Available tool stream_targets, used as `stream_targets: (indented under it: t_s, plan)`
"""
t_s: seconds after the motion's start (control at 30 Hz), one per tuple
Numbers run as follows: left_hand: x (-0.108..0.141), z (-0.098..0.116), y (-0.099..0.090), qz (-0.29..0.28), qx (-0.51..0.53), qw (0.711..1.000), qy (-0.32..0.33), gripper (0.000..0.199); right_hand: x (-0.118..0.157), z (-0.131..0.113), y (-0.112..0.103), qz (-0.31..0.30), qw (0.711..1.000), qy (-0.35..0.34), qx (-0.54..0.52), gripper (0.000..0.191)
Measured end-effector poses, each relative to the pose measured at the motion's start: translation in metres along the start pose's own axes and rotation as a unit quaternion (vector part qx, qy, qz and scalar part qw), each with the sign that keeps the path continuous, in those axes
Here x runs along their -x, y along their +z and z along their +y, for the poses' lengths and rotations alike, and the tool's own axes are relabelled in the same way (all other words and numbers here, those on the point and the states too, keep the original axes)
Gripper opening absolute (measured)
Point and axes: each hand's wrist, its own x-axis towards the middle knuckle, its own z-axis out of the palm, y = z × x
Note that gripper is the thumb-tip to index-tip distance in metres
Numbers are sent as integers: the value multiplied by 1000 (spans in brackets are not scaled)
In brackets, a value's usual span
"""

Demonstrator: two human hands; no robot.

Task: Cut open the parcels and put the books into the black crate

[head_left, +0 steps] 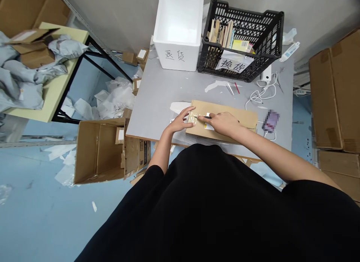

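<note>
A flat brown cardboard box lies along the front of the grey table, with shiny clear tape over its left end and a white label on top. My left hand rests at that left end, thumb and fingers spread on either side of the tape. In my right hand is a slim black box cutter, mostly covered by the fingers. The index finger stretches along it, and its tip points left at the tape.
Behind stand a white bin and a black crate holding books. A phone and white cable lie right. An open carton is on the left floor; grey parcels cover a side table. Cartons are stacked right.
</note>
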Motion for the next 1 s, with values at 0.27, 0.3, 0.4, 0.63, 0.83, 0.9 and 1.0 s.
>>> stream_targets:
  t_s: [0.27,0.3,0.4,0.63,0.83,0.9,1.0]
  plan:
    - [3,0,2,-3,-23,1000,2,81,5,3,3,-16,999,25,-36,65]
    - [2,0,2,-1,-23,1000,2,82,6,4,3,-20,999,27,-33,65]
    - [1,-1,0,-12,-55,998,-8,84,13,11,4,-38,999,28,-17,67]
    - [-2,-2,-1,-42,-147,988,-4,91,54,40,11,-85,994,60,24,64]
    - [-2,-2,-1,-48,-199,979,-4,90,91,72,32,-62,995,78,-21,52]
    - [-2,0,0,-50,-201,978,-11,91,105,85,40,-54,994,87,-44,48]
    - [-2,3,3,-39,-192,980,-18,90,133,106,54,-59,991,108,-44,48]
